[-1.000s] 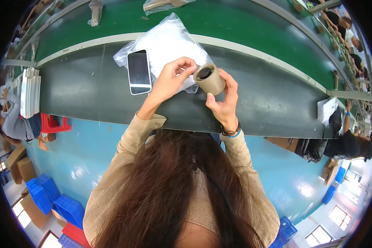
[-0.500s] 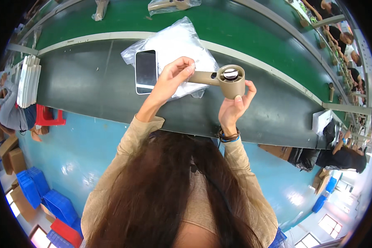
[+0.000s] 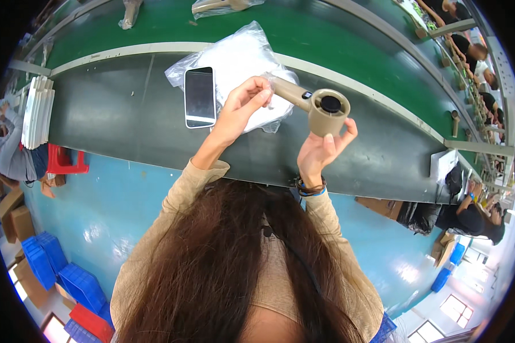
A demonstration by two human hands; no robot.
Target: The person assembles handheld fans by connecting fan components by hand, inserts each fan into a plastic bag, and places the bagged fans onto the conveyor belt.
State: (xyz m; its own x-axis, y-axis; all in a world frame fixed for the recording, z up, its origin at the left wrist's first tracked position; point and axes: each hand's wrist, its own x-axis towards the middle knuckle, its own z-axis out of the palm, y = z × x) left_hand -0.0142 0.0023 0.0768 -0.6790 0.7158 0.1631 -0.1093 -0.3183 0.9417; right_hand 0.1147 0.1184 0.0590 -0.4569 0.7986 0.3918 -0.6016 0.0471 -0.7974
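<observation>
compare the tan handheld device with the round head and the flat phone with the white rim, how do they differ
The tan, round-headed handheld device is held up, left hand at its handle and right hand at its head; the flat, white-rimmed phone lies flat.

The device joins a cylindrical head to a handle; the phone is a thin, rounded rectangle.

Both show a dark part: the device's round centre, the phone's screen.

Left hand (image 3: 245, 106) in pinch grip; right hand (image 3: 321, 152) cupped; hands apart.
</observation>
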